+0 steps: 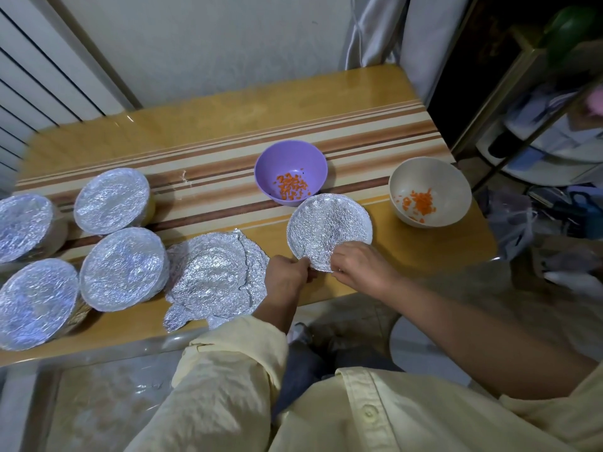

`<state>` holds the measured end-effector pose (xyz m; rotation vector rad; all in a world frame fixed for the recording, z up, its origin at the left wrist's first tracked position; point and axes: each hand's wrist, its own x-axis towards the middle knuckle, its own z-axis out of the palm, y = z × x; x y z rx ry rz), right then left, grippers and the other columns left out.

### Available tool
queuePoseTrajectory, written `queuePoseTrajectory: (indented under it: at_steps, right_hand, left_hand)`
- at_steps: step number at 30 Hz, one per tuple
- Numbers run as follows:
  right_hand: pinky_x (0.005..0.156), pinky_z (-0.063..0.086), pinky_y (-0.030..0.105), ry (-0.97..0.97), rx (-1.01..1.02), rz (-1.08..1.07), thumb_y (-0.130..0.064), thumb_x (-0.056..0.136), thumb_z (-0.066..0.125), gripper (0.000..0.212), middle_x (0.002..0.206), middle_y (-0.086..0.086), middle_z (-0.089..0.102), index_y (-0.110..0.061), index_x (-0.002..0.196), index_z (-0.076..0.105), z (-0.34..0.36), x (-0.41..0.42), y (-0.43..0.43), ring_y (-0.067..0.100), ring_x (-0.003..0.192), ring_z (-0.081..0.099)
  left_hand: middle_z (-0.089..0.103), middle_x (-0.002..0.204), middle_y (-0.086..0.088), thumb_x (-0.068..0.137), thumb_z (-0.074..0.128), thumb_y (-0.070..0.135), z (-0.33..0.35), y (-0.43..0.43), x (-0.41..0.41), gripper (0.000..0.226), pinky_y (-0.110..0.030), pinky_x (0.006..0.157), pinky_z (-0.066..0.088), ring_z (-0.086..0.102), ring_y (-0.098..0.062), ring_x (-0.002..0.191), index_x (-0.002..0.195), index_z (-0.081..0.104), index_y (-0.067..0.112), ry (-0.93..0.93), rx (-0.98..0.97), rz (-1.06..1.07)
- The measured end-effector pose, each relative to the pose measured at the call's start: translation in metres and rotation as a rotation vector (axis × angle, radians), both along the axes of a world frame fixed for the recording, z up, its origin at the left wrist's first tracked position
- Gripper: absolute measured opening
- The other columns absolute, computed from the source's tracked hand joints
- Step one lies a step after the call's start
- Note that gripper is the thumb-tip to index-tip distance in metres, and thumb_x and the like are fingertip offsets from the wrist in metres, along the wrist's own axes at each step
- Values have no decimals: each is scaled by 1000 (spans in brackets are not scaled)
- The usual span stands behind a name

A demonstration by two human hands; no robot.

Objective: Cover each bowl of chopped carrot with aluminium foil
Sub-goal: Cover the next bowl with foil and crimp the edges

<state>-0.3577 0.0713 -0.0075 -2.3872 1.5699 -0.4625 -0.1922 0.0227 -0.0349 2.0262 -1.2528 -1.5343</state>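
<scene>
Head camera, and both hands are in on this one. The left hand [285, 272] and the right hand [362, 265] sit close together, each pinching the near edge of a crinkled foil round [329, 223], with the fingers [339, 256] curled onto its rim. The round fans out beyond the fingers and is tipped up a little. No bowl shows beneath it, so I can't tell whether one is there.

Just past the round's far edge is the purple bowl [287, 158], uncovered, with chopped carrot [292, 185] in the bottom. Off to the right of the fingers and a little beyond is the pale bowl [427, 177], also uncovered and holding carrot. Just left of the fingers a loose pile of foil [218, 272] lies on the worktop [228, 125]. Further left stand four foil-covered bowls [122, 267], which look finished.

So it looks like two bowls to go, with the purple one nearest. To do this well, I'd spread the hands apart along the edge so the thin sheet doesn't fold on itself. Then centre it over the rim before lowering, and crimp round the lip in small presses. Keep the grip light, because foil this creased probably tears easily, and a shove could tip a light bowl.
</scene>
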Motion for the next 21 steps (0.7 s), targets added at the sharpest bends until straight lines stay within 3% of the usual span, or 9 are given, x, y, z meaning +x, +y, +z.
queuePoseTrajectory:
  at_steps: [3,7,10,12,17,21]
  right_hand:
    - [53,45,30,-13,-8,18,-5,63,80,25,64,3,54,-12,63,56,-1,0,-1,25,58,55]
    - [56,44,29,-23,4,14,-5,64,80,24,66,2,55,-12,64,57,-1,-2,0,23,61,55]
    - [55,42,27,-32,7,4,-5,64,80,24,64,1,53,-12,63,57,-1,-1,2,23,60,54]
    - [54,41,27,-31,4,-9,-6,64,80,24,64,1,53,-11,63,57,-1,0,1,23,59,54]
    - [57,33,22,-37,10,-23,-6,63,82,24,64,1,55,-12,63,58,0,2,3,22,59,55]
    - [56,37,24,-52,21,-37,-6,62,84,25,66,1,57,-12,64,60,-2,5,2,22,60,56]
  left_hand:
    - [73,64,-11,88,66,27,5,2,0,49,-48,78,59,74,-38,75,40,69,16,24,27,36]
    - [75,69,-11,73,76,50,15,14,-6,44,-35,63,58,74,-31,67,67,73,7,93,128,60]
    - [74,67,-11,61,69,42,6,17,-11,33,-48,78,62,75,-32,72,47,72,13,79,124,34]
    - [74,67,-11,65,67,38,3,16,-13,29,-51,84,60,75,-34,76,40,70,24,80,116,36]
    - [76,70,-10,70,69,42,11,21,-12,33,-45,79,60,75,-33,76,54,72,13,91,130,74]
    - [74,65,-10,76,65,32,4,20,-12,36,-51,85,59,75,-35,79,41,71,24,71,109,51]
